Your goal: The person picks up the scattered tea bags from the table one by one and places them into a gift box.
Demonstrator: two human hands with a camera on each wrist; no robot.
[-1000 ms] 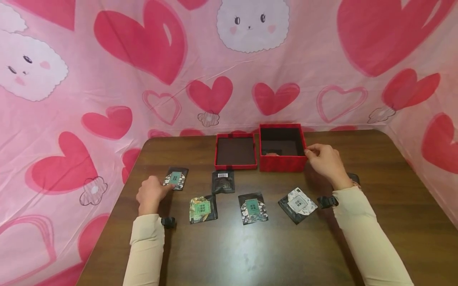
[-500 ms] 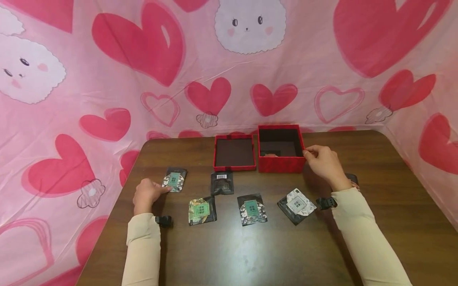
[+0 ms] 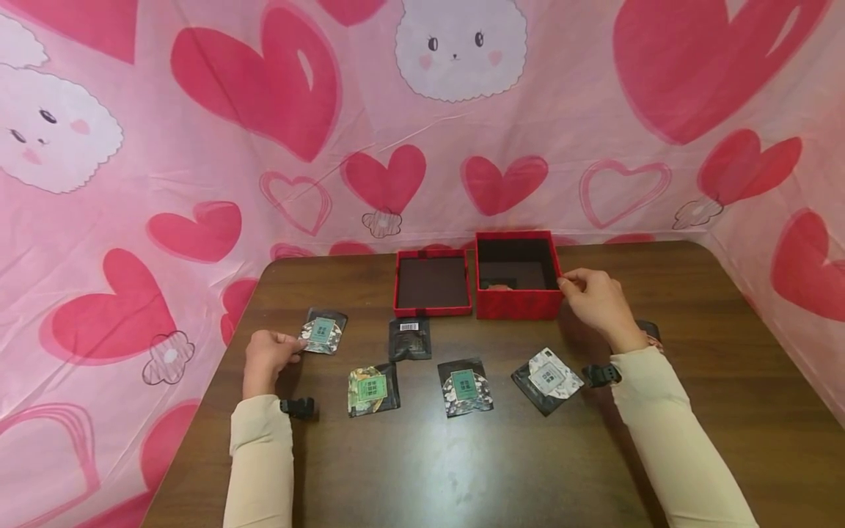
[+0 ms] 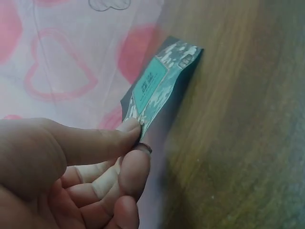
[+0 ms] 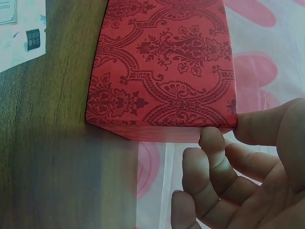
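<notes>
My left hand [image 3: 269, 359] pinches the near-left edge of a black sachet [image 3: 323, 331] with a green label and a floral print. In the left wrist view, the thumb lies on top of the sachet [image 4: 157, 81] and the index finger is under it; it is tilted up from the table. My right hand [image 3: 597, 304] holds the red box [image 3: 518, 303] at its near-right corner. The right wrist view shows thumb and index finger at the rim of the patterned box [image 5: 167, 62], other fingers loosely curled. Something small with an orange patch [image 3: 499, 286] lies inside.
A shallow red lid [image 3: 432, 282], dark inside, lies left of the box. Several sachets lie nearer: one barcode side up [image 3: 409, 339], one yellow-green [image 3: 372, 389], one green-labelled [image 3: 465, 386], one white-labelled [image 3: 548, 380]. A pink heart-print cloth [image 3: 422, 117] hangs behind the wooden table [image 3: 422, 469].
My left hand has slid slightly left and down, from over the sachet to its near-left edge. The sachet has turned a little. My right hand stays at the box corner.
</notes>
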